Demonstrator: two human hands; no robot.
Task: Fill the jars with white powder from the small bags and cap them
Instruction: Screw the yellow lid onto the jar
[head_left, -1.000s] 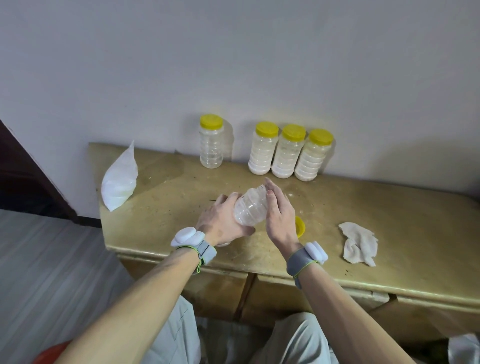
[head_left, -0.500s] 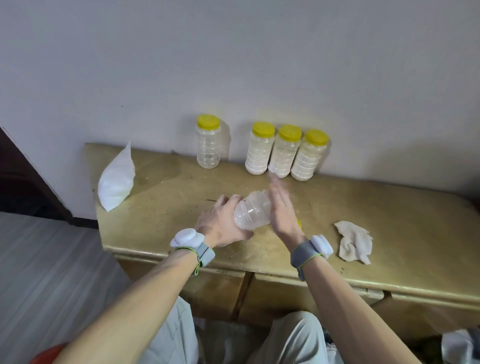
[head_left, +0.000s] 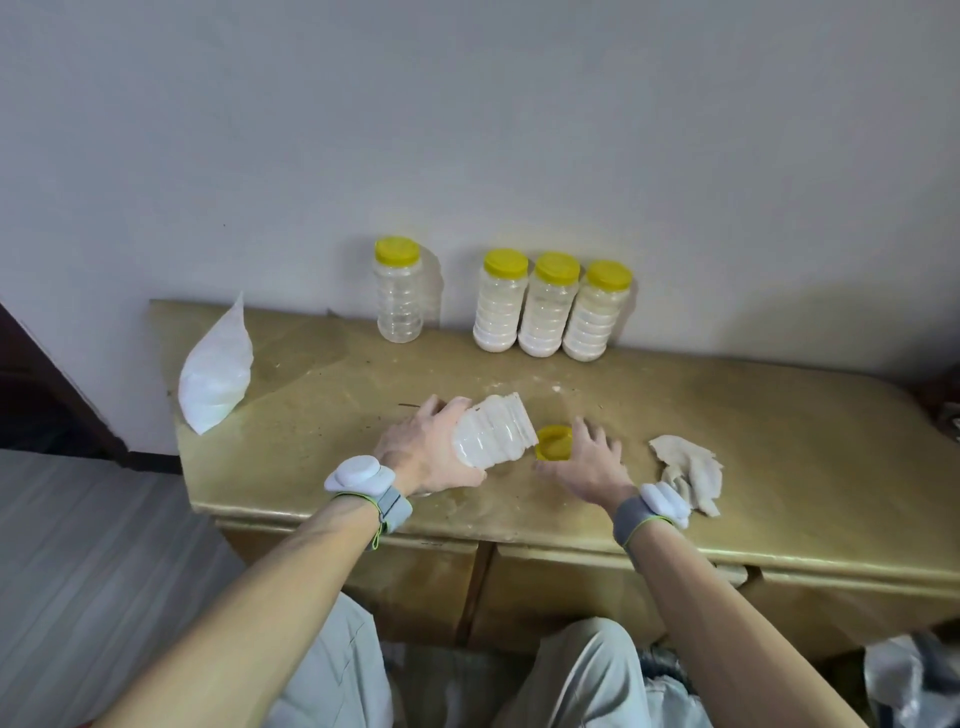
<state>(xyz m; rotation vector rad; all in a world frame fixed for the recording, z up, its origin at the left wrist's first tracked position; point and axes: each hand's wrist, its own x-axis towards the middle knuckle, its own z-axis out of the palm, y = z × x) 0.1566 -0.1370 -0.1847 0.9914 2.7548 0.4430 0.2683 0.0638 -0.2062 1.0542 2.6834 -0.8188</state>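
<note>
My left hand (head_left: 421, 447) grips a ribbed clear jar (head_left: 493, 431) that looks white with powder; it is uncapped and tilted above the table. A yellow cap (head_left: 554, 442) lies on the table just right of the jar. My right hand (head_left: 592, 462) is beside the cap with spread fingers, thumb in front of it and fingertips at its right edge; it holds nothing. A full white powder bag (head_left: 215, 371) stands at the table's left end.
Against the wall stand a capped clear jar (head_left: 399, 296) that looks empty and three capped powder-filled jars (head_left: 550, 312). A crumpled white bag or cloth (head_left: 685, 473) lies right of my right hand. The worn golden table (head_left: 779, 426) has a front edge near my wrists.
My right hand left the jar's side and dropped to the yellow cap on the table. My left hand still holds the jar, now tilted more to the right.
</note>
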